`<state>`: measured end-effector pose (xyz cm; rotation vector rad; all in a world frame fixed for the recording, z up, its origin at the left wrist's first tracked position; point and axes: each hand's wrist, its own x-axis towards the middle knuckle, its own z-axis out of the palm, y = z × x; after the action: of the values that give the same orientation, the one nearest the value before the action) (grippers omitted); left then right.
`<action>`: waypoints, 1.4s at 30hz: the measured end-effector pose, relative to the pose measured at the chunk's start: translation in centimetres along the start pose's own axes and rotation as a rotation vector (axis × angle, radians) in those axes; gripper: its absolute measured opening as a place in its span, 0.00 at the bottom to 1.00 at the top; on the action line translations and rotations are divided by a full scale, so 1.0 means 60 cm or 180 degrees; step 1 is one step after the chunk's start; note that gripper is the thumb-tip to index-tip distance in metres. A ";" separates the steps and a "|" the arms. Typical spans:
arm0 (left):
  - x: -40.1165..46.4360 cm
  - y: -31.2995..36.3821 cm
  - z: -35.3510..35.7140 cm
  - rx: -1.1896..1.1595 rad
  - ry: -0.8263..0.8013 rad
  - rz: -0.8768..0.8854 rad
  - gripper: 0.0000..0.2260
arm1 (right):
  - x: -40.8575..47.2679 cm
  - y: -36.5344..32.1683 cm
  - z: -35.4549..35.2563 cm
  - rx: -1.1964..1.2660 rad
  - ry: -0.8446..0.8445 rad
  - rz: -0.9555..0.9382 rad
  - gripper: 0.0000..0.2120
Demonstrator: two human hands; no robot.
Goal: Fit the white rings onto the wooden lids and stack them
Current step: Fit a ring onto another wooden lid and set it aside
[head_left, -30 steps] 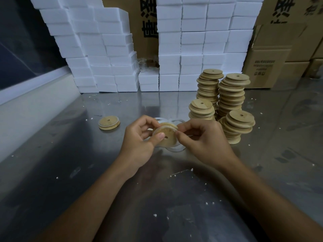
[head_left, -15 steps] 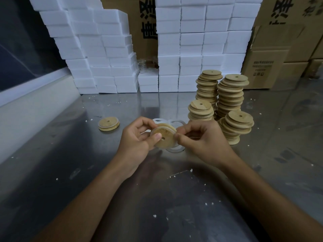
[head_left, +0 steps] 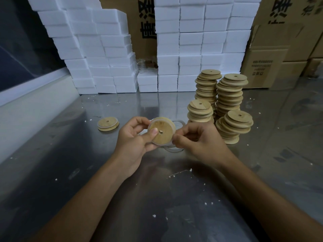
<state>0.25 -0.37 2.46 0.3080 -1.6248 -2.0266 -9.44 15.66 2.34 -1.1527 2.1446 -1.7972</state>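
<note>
My left hand [head_left: 134, 140] grips a round wooden lid [head_left: 163, 132] with a small centre hole, thumb pressed on its face. A translucent white ring [head_left: 153, 122] sits around the lid's rim. My right hand [head_left: 199, 142] pinches the ring at the lid's right edge. Loose white rings [head_left: 180, 123] lie on the metal table [head_left: 70, 154] behind and under the hands. One lid with a ring on it [head_left: 108, 124] lies flat to the left. Several stacks of bare wooden lids [head_left: 229, 100] stand to the right.
White foam blocks [head_left: 108, 55] are piled along the back, with cardboard boxes [head_left: 272, 55] behind and to the right. A pale wall ledge [head_left: 26, 109] runs along the left. Small white crumbs dot the table.
The lid has been raised slightly and tilted toward me, showing more of its face. My right fingers have shifted along the ring at the lid's right edge.
</note>
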 end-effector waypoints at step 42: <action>-0.001 -0.001 -0.001 0.0941 -0.0192 0.0396 0.06 | 0.002 0.012 0.011 0.0186 0.0169 -0.0324 0.09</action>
<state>0.30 -0.39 2.38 0.2452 -1.9335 -1.7191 -9.52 15.05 1.56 -1.2354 2.0818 -1.9401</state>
